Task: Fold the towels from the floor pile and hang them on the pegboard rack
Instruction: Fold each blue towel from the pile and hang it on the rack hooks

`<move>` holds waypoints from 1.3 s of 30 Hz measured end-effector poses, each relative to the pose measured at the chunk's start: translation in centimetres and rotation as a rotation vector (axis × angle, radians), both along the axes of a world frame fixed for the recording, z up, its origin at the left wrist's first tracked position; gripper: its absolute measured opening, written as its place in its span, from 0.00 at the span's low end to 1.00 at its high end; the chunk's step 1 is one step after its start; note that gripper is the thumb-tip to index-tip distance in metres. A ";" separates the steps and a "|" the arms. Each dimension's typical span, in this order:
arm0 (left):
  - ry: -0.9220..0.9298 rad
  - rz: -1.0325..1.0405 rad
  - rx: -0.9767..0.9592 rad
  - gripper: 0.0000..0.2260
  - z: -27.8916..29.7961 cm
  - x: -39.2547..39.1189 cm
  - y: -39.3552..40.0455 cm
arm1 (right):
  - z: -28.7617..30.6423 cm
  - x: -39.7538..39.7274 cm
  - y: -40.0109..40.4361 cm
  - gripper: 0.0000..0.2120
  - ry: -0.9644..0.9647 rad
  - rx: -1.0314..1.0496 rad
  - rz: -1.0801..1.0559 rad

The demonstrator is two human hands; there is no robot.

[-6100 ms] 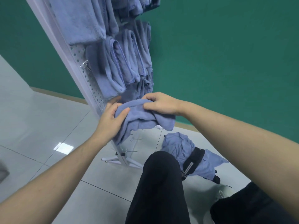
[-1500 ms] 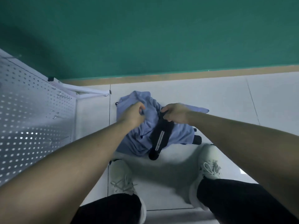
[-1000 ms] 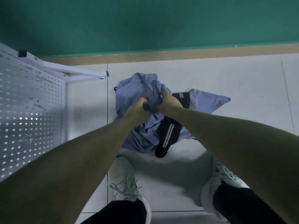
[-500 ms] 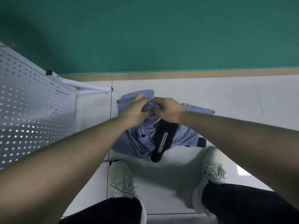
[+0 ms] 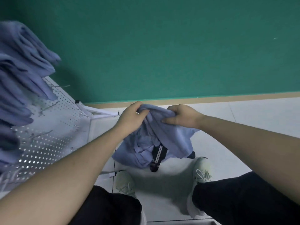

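Green wall behind, we gripped 1 towel [image 5: 168, 127] in our left hand [image 5: 131, 119] and right hand [image 5: 181, 116]; the black strap [image 5: 158, 154] in the pile [image 5: 129, 153] risked snagging it.

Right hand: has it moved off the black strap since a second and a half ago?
Yes. The right hand has left the black strap and now grips the towel above the floor pile, nearer the baseboard.

Soft matt cloth towel [image 5: 172, 135]; glossy tiled floor [image 5: 253, 114]; perforated, probably metal pegboard [image 5: 48, 143].
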State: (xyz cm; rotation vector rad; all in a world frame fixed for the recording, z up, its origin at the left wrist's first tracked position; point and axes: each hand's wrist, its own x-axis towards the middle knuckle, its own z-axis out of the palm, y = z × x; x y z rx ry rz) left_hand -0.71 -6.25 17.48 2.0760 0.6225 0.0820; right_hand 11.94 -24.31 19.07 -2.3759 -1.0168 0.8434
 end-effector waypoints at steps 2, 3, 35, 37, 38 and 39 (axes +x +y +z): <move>-0.022 0.050 0.007 0.05 1.5 -0.8 -0.8 | 1.2 -0.4 -1.5 0.16 -0.013 -0.014 -0.027; -0.035 0.070 0.015 0.05 2.4 -1.1 -1.2 | 1.6 -0.5 -2.2 0.16 -0.026 -0.011 -0.042; -0.222 -0.072 -0.388 0.15 7.9 -5.1 -9.7 | 6.3 -7.0 -5.0 0.13 0.097 0.631 -0.228; -0.217 -0.020 -0.394 0.12 7.7 -4.8 -9.9 | 6.3 -6.6 -5.0 0.18 0.089 0.645 -0.237; -0.211 0.007 -0.432 0.09 7.8 -4.8 -9.9 | 6.3 -6.5 -5.1 0.18 0.096 0.651 -0.238; -0.206 0.035 -0.473 0.08 7.9 -4.8 -9.8 | 6.3 -6.5 -5.1 0.18 0.108 0.651 -0.234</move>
